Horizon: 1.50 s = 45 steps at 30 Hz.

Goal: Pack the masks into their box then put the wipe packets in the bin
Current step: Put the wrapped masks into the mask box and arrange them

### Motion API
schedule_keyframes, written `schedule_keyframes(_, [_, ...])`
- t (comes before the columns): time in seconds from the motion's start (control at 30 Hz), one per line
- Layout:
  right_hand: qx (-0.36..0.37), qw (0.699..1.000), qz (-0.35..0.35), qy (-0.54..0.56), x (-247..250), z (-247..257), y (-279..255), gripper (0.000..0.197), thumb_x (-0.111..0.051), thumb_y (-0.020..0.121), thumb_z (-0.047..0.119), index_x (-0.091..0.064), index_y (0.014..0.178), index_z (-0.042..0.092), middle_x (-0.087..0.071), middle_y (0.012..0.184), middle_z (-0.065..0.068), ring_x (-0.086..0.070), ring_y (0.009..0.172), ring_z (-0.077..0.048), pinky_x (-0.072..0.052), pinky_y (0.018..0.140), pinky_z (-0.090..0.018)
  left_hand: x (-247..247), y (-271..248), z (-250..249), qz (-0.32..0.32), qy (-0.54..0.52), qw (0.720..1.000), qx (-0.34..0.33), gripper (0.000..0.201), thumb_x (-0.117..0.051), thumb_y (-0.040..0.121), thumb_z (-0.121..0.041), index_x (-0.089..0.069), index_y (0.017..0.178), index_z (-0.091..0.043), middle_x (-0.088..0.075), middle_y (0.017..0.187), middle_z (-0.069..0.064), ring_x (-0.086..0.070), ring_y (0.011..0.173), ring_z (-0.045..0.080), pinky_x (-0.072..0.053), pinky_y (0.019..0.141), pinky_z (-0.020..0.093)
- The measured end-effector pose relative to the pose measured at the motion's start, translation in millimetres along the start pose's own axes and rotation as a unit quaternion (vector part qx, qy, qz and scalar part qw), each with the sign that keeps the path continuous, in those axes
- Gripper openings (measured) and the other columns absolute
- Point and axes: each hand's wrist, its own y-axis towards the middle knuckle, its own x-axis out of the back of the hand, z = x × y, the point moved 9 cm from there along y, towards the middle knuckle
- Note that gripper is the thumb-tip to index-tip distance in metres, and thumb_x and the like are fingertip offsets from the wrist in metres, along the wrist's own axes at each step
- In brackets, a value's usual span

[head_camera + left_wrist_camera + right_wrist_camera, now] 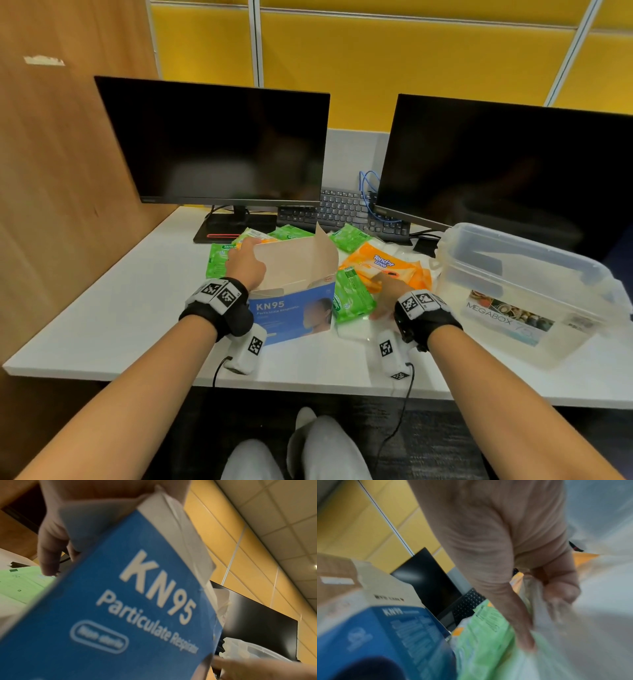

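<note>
The open blue KN95 mask box [294, 308] stands upright on the white desk [120, 325], its lid flap raised. My left hand [245, 262] grips the box's left wall; in the left wrist view its fingers [49, 553] curl round that edge of the box [120, 608]. My right hand [387, 296] is down on the pile to the right of the box. In the blurred right wrist view its thumb and curled fingers [561, 592] pinch a clear-wrapped white mask [537, 601]. More white masks [354, 332] lie under a green wipe packet [352, 298]. An orange wipe packet [387, 265] lies behind it.
A clear lidless plastic bin [524, 291] stands at the right. More green wipe packets [217, 260] lie left of and behind the box. Two dark monitors [222, 144] and a keyboard [342, 209] fill the back. A wooden partition [51, 188] closes the left side.
</note>
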Motion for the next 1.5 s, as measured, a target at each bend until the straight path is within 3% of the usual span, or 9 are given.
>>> schedule_keyframes(0.2, [0.089, 0.945, -0.283, 0.139, 122.0, 40.4, -33.9, 0.073, -0.061, 0.083, 0.0, -0.025, 0.146, 0.014, -0.056, 0.122, -0.021, -0.057, 0.109, -0.035, -0.05, 0.091, -0.044, -2.3, 4.7, 4.4, 0.013, -0.05, 0.999, -0.001, 0.055, -0.032, 0.092, -0.001, -0.037, 0.14, -0.026, -0.039, 0.137, 0.019, -0.052, 0.111, 0.038, -0.05, 0.093, 0.045])
schedule_keyframes(0.37, [0.264, 0.86, -0.346, 0.267, 166.9, 95.2, -89.9, 0.063, -0.066, 0.088, 0.014, -0.033, 0.141, 0.022, -0.066, 0.093, -0.005, -0.063, 0.084, -0.016, -0.051, 0.075, -0.025, -4.6, 7.3, 9.5, 0.015, -0.113, 0.993, -0.001, 0.05, -0.029, 0.095, -0.006, -0.046, 0.134, -0.034, -0.038, 0.138, 0.018, -0.053, 0.11, 0.036, -0.05, 0.086, 0.037])
schedule_keyframes(0.5, [0.292, 0.854, -0.313, 0.296, 146.4, 129.0, -92.3, 0.035, -0.064, 0.09, 0.02, -0.053, 0.123, 0.017, -0.059, 0.095, 0.011, -0.06, 0.085, -0.003, -0.04, 0.059, -0.006, -6.3, 5.5, 8.2, 0.027, -0.16, 0.987, -0.001, 0.051, -0.029, 0.095, -0.005, -0.051, 0.129, -0.036, -0.042, 0.134, 0.017, -0.056, 0.105, 0.033, -0.053, 0.074, 0.032])
schedule_keyframes(0.67, [0.306, 0.895, -0.266, 0.188, 97.9, 163.4, -75.9, 0.011, -0.052, 0.094, 0.018, -0.05, 0.104, 0.017, -0.059, 0.09, -0.001, -0.058, 0.083, -0.02, -0.044, 0.06, -0.024, -6.1, 3.4, 11.5, 0.029, -0.181, 0.983, 0.015, 0.048, -0.03, 0.096, -0.007, -0.046, 0.132, -0.034, -0.042, 0.136, 0.016, -0.055, 0.107, 0.033, -0.052, 0.078, 0.036])
schedule_keyframes(0.83, [0.27, 0.944, -0.174, -0.08, 43.7, 181.4, -51.7, 0.025, -0.049, 0.095, 0.016, -0.053, 0.12, 0.016, -0.064, 0.116, -0.014, -0.056, 0.115, -0.033, -0.047, 0.089, -0.043, -6.6, 0.8, 10.7, 0.03, -0.197, 0.98, 0.028, 0.051, -0.032, 0.092, -0.005, -0.046, 0.128, -0.037, -0.042, 0.134, 0.016, -0.054, 0.109, 0.034, -0.05, 0.093, 0.043])
schedule_keyframes(0.97, [0.217, 0.939, -0.136, -0.231, 17.3, 184.2, -32.1, 0.03, -0.039, 0.097, 0.01, -0.065, 0.112, 0.006, -0.067, 0.117, -0.01, -0.045, 0.13, -0.031, -0.014, 0.118, -0.04, -8.5, 3.3, 15.4, 0.04, -0.204, 0.977, 0.037, 0.051, -0.031, 0.087, -0.009, -0.047, 0.122, -0.043, -0.043, 0.132, 0.016, -0.056, 0.107, 0.035, -0.052, 0.093, 0.05])
schedule_keyframes(1.23, [0.153, 0.982, 0.072, -0.085, -44.2, 195.4, 11.4, 0.045, -0.046, 0.1, 0.024, -0.043, 0.139, 0.003, -0.05, 0.138, -0.013, -0.049, 0.124, -0.024, -0.036, 0.103, -0.029, -2.0, -10.8, 8.6, 0.031, -0.196, 0.98, 0.031, 0.038, -0.041, 0.094, -0.025, -0.043, 0.129, -0.038, -0.041, 0.138, 0.016, -0.05, 0.118, 0.035, -0.044, 0.102, 0.049])
schedule_keyframes(1.37, [0.165, 0.963, 0.206, 0.053, -56.8, 227.7, -34.5, 0.02, -0.045, 0.096, 0.002, -0.052, 0.078, 0.01, -0.048, 0.075, -0.002, -0.046, 0.064, -0.011, -0.039, 0.061, -0.018, 11.9, -17.0, 13.3, -0.008, -0.212, 0.976, 0.042, 0.041, -0.056, 0.087, -0.028, -0.046, 0.125, -0.036, -0.046, 0.132, 0.014, -0.052, 0.114, 0.032, -0.047, 0.099, 0.046])
schedule_keyframes(1.5, [0.18, 0.943, 0.263, 0.099, -55.3, 235.2, -46.2, 0.025, -0.047, 0.092, 0.008, -0.061, 0.111, 0.0, -0.066, 0.109, -0.016, -0.065, 0.099, -0.025, -0.051, 0.09, -0.031, 35.6, -10.9, 30.2, -0.06, -0.168, 0.982, 0.057, 0.05, -0.059, 0.08, -0.009, -0.052, 0.125, -0.029, -0.047, 0.129, 0.017, -0.054, 0.109, 0.033, -0.049, 0.094, 0.04])
